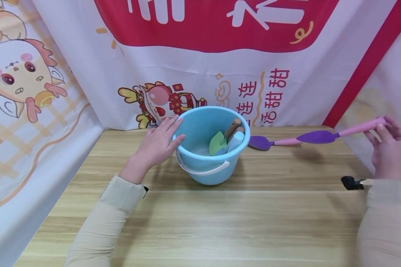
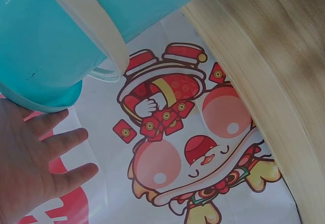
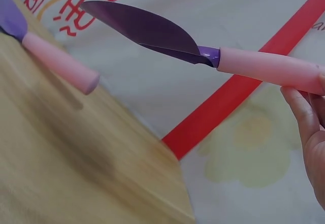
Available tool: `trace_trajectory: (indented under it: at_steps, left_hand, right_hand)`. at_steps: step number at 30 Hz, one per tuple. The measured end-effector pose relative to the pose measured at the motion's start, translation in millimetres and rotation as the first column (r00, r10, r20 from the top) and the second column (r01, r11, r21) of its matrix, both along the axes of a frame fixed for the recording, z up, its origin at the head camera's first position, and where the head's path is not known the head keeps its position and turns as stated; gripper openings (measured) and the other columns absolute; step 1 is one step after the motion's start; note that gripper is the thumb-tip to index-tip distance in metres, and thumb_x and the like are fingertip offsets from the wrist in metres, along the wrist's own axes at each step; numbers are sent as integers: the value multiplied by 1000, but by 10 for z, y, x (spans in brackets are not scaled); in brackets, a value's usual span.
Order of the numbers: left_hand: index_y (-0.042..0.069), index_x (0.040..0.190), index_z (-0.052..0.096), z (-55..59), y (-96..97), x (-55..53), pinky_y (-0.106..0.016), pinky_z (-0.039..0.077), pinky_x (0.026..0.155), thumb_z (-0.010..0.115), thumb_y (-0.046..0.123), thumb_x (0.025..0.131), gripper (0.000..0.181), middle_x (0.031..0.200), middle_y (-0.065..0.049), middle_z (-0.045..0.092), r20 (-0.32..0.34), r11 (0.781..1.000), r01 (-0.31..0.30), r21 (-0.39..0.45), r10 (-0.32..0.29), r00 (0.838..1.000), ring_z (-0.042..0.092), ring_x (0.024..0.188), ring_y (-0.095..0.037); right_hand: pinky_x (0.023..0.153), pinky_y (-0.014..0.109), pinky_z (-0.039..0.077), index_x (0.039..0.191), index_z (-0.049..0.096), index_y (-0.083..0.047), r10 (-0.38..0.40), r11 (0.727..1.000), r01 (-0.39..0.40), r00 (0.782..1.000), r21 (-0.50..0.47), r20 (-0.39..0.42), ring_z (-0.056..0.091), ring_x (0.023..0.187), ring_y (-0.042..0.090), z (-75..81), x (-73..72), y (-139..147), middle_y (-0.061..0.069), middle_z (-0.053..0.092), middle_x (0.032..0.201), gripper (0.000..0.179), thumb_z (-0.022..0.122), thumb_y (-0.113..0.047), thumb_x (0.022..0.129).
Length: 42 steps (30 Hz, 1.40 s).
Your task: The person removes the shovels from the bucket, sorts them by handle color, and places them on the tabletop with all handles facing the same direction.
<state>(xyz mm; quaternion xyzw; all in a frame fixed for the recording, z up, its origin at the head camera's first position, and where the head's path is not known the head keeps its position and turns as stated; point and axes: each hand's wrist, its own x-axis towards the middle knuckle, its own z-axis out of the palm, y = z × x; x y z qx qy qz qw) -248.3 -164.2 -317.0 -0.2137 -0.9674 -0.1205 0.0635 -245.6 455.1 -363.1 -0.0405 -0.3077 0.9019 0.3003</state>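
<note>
A light blue bucket (image 1: 204, 168) with a white handle stands on the table, holding a green-bladed trowel (image 1: 218, 144) and other tools with brown and pale blue grips. My left hand (image 1: 160, 142) rests on the bucket's left rim; in the left wrist view its fingers are spread and straight against the rim. At the right, my right hand (image 1: 392, 148) pinches the pink grip of a purple-bladed trowel (image 1: 317, 137), raised above the table with its blade pointing left. A second purple trowel (image 1: 260, 143) with a pink grip lies on the table right of the bucket.
The wooden table (image 1: 220, 226) ends at the back against a printed white and red cloth (image 1: 200, 66). Cloth also hangs along the left and right sides. A small black wrist device (image 1: 352, 183) sits beside the right cuff.
</note>
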Motion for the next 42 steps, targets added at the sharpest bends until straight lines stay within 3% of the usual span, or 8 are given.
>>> trace_trajectory:
  at_steps: [8, 15, 21, 31, 37, 42]
  left_hand:
    - [21, 165, 22, -13, -7, -2, -72, 23, 114, 37, 56, 107, 70, 171, -5, 17, -2, 1000, -4, -3, 4, 1000, 12, 156, -33]
    - [20, 165, 23, -21, 0, 4, -72, 23, 114, 42, 51, 107, 68, 170, -7, 19, -6, 1000, -7, 5, 7, 1000, 12, 156, -33]
    - [20, 165, 23, -12, -4, 17, -72, 23, 114, 39, 54, 107, 70, 170, -7, 18, -2, 1000, -9, -2, 9, 1000, 12, 156, -33]
    - [20, 165, 22, -12, -10, 23, -71, 23, 114, 37, 55, 107, 70, 171, -6, 18, -1, 1000, -7, -6, 6, 1000, 12, 156, -32]
    - [19, 165, 22, -6, -11, 23, -70, 23, 115, 32, 59, 107, 72, 171, -6, 17, -11, 1000, 7, -12, -7, 1000, 12, 156, -33]
    - [18, 165, 22, 0, -9, 14, -70, 23, 115, 31, 60, 107, 72, 170, -7, 18, -23, 1000, 13, -12, -14, 1000, 12, 156, -33]
  right_hand:
    - [75, 39, 60, 122, 66, 11, 26, 1000, -26, 1000, 17, 14, 73, 100, 23, -122, 38, 19, 16, 68, 108, 31, 55, 21, 94]
    - [73, 39, 61, 121, 66, 12, 40, 998, -41, 999, 43, 15, 73, 95, 22, -269, 26, 79, 16, 69, 104, 31, 54, 22, 94]
    - [73, 36, 60, 121, 66, 10, 15, 995, -22, 997, 101, 73, 73, 91, 19, -387, 9, 127, 13, 69, 103, 30, 60, 19, 93]
    - [71, 34, 61, 117, 69, 7, -26, 996, 15, 992, 90, 122, 71, 88, 18, -469, -38, 119, 11, 66, 102, 29, 58, 20, 94]
    - [71, 30, 60, 123, 69, 4, -92, 990, 70, 978, 122, 187, 68, 94, 16, -500, -72, 87, 8, 61, 111, 31, 63, 12, 93]
    - [72, 31, 60, 123, 69, 4, -90, 992, 71, 979, 107, 184, 68, 96, 17, -549, -103, 95, 8, 59, 111, 31, 61, 13, 94]
